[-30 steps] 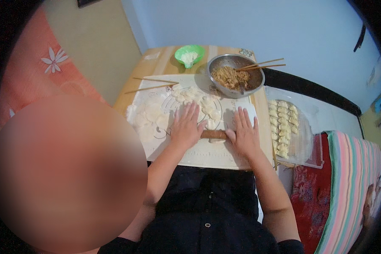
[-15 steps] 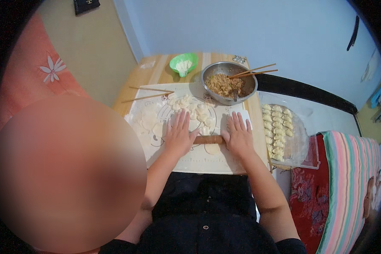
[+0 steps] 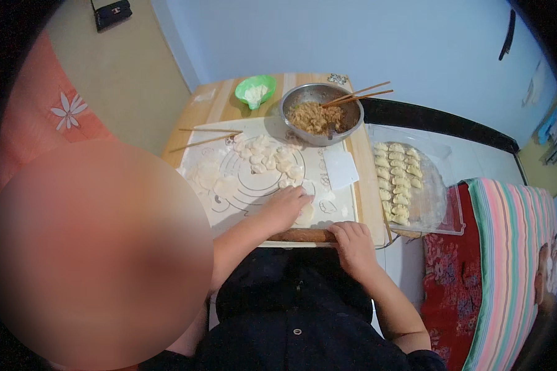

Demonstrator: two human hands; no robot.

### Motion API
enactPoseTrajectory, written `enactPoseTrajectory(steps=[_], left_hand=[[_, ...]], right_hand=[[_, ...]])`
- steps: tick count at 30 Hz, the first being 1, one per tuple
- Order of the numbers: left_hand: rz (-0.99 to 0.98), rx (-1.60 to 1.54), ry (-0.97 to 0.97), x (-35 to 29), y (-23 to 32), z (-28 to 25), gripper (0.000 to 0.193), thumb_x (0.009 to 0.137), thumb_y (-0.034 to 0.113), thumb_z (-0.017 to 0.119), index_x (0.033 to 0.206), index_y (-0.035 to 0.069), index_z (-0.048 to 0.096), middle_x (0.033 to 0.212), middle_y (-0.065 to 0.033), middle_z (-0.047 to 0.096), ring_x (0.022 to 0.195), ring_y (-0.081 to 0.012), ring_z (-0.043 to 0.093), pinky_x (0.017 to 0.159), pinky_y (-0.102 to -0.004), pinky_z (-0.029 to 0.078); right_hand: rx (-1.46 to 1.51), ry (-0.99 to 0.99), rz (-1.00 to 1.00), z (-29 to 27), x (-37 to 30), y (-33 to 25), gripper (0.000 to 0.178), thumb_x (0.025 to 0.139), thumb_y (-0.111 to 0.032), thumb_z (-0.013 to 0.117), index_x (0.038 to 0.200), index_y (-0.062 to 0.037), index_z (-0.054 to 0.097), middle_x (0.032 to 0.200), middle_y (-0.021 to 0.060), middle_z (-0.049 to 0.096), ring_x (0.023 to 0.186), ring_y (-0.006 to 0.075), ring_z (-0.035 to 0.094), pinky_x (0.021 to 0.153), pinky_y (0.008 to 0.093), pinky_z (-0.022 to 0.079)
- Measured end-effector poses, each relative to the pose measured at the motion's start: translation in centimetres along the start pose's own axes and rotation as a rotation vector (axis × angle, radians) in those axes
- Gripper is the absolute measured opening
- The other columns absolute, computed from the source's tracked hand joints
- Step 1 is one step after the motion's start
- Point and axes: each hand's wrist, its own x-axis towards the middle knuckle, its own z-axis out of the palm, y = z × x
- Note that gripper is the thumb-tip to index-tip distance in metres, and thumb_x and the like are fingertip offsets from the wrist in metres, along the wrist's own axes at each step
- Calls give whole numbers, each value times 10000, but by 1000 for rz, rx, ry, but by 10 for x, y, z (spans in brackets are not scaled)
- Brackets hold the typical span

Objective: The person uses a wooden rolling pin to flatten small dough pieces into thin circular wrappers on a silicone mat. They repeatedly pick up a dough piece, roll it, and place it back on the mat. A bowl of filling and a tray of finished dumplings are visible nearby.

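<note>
Near the front of a white, floured pastry mat (image 3: 254, 230), a small flat dough wrapper (image 3: 306, 214) lies beside my left hand (image 3: 284, 209). The fingers of that hand are bent and closed over the wrapper's edge. Along the mat's front edge sits a brown wooden rolling pin (image 3: 303, 235), with my right hand (image 3: 356, 245) curled round its right end. Small lumps of dough (image 3: 271, 151) are scattered at the middle of the mat. Rolled wrappers (image 3: 207, 176) overlap on its left side.
A steel bowl of filling (image 3: 319, 117) with chopsticks stands behind the mat, next to a green bowl of flour (image 3: 255, 91). Two loose chopsticks (image 3: 207, 130) lie at the left. Rows of dumplings (image 3: 399, 179) fill part of a clear tray (image 3: 457, 213) at the right.
The rolling pin has come back toward me to the mat's front edge. Both hands went from flat and stretched to bent; the left now touches the wrapper, the right grips the pin.
</note>
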Motion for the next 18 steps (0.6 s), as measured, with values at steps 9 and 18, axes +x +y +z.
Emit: enactPoseTrajectory(steps=[9, 18], left_hand=[[-203, -24, -102, 14, -9, 3, 189, 816, 101, 682, 983, 59, 605, 1055, -119, 580, 1051, -321, 551, 904, -412, 457], [268, -45, 172, -10, 7, -12, 198, 845, 105, 628, 1039, 70, 617, 1128, -105, 612, 1081, -322, 555, 931, -415, 455]], right_hand=[[29, 32, -6, -12, -16, -3, 396, 744, -53, 692, 1119, -64, 562, 1038, 95, 621, 999, 296, 582, 860, 416, 421], [94, 4, 37, -15, -20, -2, 435, 708, -45, 718, 1115, -69, 566, 1041, 94, 624, 996, 302, 583, 844, 418, 423]])
